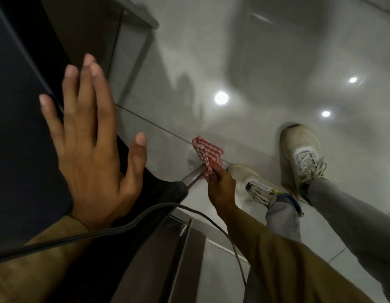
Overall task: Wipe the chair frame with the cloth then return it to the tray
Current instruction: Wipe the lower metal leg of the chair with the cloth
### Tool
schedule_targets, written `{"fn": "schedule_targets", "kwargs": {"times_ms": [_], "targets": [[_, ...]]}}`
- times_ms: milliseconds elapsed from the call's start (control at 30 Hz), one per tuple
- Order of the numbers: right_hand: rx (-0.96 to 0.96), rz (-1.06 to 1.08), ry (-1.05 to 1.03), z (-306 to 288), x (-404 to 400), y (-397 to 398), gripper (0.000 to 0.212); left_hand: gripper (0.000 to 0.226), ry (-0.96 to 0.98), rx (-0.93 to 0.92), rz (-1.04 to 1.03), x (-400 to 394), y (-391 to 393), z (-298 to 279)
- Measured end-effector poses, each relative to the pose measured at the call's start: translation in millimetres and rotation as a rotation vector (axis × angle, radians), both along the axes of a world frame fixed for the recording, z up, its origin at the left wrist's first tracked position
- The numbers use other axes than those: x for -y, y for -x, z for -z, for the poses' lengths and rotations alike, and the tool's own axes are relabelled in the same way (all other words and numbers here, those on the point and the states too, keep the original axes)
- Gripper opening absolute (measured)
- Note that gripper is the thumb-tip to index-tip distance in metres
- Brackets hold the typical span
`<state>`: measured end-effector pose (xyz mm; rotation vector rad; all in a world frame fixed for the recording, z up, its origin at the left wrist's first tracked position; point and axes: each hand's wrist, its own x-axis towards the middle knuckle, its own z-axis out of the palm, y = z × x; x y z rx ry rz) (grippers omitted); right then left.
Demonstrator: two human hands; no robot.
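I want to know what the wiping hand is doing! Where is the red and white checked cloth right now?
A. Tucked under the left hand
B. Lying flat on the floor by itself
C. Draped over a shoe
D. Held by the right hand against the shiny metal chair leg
D: the right hand pinches the checked cloth and presses it on the metal chair leg, while the left hand is open and flat on the dark chair.
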<state>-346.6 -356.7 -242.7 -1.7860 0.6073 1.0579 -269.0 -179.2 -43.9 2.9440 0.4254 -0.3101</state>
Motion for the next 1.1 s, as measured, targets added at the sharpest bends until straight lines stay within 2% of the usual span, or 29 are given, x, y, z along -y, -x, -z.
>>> {"fn": "schedule_targets", "kwargs": {"times_ms": [67, 133, 300, 367, 433, 533, 633, 733, 800, 900, 1000, 1100], "targets": [[-0.114, 0.081, 0.033, 5.0, -8.8, -2.0, 0.031, 0.078, -0.003, 0.004, 0.011, -4.0, 2.9, 2.6], [-0.117, 0.114, 0.003, -12.4, -10.4, -0.8, 0.031, 0.078, -0.001, 0.021, 0.004, -3.1, 3.6, 4.0], [0.092, 0.053, -0.243, -109.2, 5.7, 9.6, 0.033, 0.079, -0.017, 0.038, -0.004, -1.2, 1.4, 5.0], [0.143, 0.057, -0.274, -118.6, 2.9, 12.3, 0.035, 0.079, -0.039, 0.03, 0.005, -3.1, 0.9, 4.2], [0.187, 0.046, -0.244, -107.3, 1.0, 14.1, 0.036, 0.08, -0.044, 0.021, 0.01, -2.4, 0.2, 3.0], [0.175, -0.02, -0.127, -53.5, 0.9, 14.5, 0.034, 0.081, -0.072, 0.024, 0.013, -1.6, -1.1, 4.3], [0.018, -0.001, 0.001, 6.7, -1.7, 6.9, 0.033, 0.081, -0.091, 0.029, 0.01, -1.3, 0.7, 7.6], [-0.109, 0.062, 0.019, 27.4, -5.4, -3.4, 0.035, 0.081, -0.102, 0.028, 0.01, -0.4, 0.8, 7.9], [-0.116, 0.047, 0.009, 13.3, -2.8, -10.5, 0.034, 0.082, -0.11, 0.016, 0.007, -0.7, -0.7, 6.1], [-0.103, 0.09, -0.148, -57.6, 1.5, -9.2, 0.029, 0.082, -0.119, -0.016, 0.013, -0.8, -1.5, 3.5], [-0.01, 0.028, -0.292, -120.8, 3.1, -2.1, 0.028, 0.083, -0.123, -0.024, 0.003, -0.4, -2.4, 3.5], [-0.001, 0.085, -0.253, -113.4, 3.6, -0.3, 0.034, 0.083, -0.122, -0.025, -0.003, -0.6, -2.5, 5.3]]}}
